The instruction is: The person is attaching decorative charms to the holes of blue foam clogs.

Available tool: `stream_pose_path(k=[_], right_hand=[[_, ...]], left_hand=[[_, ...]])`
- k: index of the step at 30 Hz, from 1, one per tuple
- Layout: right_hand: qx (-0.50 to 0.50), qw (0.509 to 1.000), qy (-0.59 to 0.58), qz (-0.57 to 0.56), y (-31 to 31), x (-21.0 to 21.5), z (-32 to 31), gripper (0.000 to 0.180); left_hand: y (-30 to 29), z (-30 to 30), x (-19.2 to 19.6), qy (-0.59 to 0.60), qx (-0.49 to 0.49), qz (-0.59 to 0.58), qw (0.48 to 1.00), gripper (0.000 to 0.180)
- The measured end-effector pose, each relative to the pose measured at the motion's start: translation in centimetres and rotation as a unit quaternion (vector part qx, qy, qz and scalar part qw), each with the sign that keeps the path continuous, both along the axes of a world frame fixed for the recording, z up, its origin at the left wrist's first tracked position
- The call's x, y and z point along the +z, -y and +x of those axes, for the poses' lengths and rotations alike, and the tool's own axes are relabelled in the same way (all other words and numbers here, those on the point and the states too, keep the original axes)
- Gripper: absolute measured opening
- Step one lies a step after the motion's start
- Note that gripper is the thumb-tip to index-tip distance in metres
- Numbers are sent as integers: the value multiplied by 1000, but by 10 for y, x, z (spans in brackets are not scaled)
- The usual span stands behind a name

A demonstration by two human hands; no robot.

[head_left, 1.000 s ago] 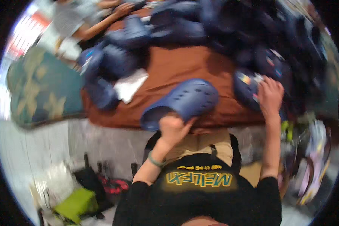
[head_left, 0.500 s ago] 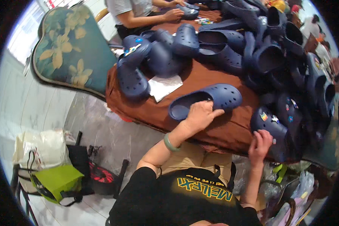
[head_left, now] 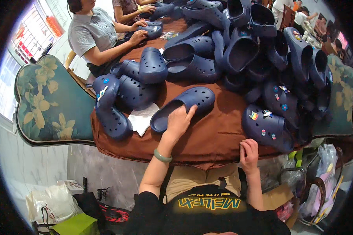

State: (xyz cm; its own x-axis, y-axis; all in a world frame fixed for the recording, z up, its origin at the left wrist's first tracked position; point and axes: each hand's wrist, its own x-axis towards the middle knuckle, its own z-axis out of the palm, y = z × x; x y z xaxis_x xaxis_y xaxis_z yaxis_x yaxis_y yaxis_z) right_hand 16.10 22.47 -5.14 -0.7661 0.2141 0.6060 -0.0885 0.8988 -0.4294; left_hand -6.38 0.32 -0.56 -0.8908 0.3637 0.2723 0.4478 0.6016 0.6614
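My left hand grips a navy blue foam clog that lies on the brown cloth in front of me. Its fingers reach inside the shoe opening and the thumb rests on the outer side by the holes. At the table's near edge, my right hand has its fingers curled together; whatever they hold, if anything, is hidden. Just beyond it sits a navy clog with colourful charms on its top, apart from the fingers. Another charm-bearing clog stands behind that one.
Navy clogs are heaped in a tall pile at the back right. Several more stand at the left beside a white paper. Co-workers handle clogs at the far left. Floral chair backs flank the brown-covered table.
The view has swung, so the table sits differently in it. My right hand has drawn back from the charm-bearing clog to the table edge. My left hand stays on its clog.
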Motion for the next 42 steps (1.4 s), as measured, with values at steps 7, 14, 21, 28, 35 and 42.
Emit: stream_pose_path(k=[7, 14, 21, 28, 35, 42], right_hand=[[-25, 999, -13, 41, 6, -8, -15, 24], [-39, 996, -20, 73, 0, -20, -16, 24], [-27, 997, 1, 69, -3, -17, -15, 30], [-23, 998, 6, 64, -7, -19, -14, 33], [-31, 997, 17, 69, -11, -24, -10, 33], [-34, 997, 0, 70, -7, -23, -13, 32]], left_hand=[[59, 11, 0, -100, -97, -10, 990, 24], [18, -2, 100, 127, -77, 196, 969, 23], [-54, -177, 145, -28, -80, 136, 987, 17], [-79, -319, 93, -173, -118, 56, 976, 21], [-87, -342, 69, -15, -22, 41, 999, 41], [-109, -333, 79, -325, 119, -44, 937, 48]])
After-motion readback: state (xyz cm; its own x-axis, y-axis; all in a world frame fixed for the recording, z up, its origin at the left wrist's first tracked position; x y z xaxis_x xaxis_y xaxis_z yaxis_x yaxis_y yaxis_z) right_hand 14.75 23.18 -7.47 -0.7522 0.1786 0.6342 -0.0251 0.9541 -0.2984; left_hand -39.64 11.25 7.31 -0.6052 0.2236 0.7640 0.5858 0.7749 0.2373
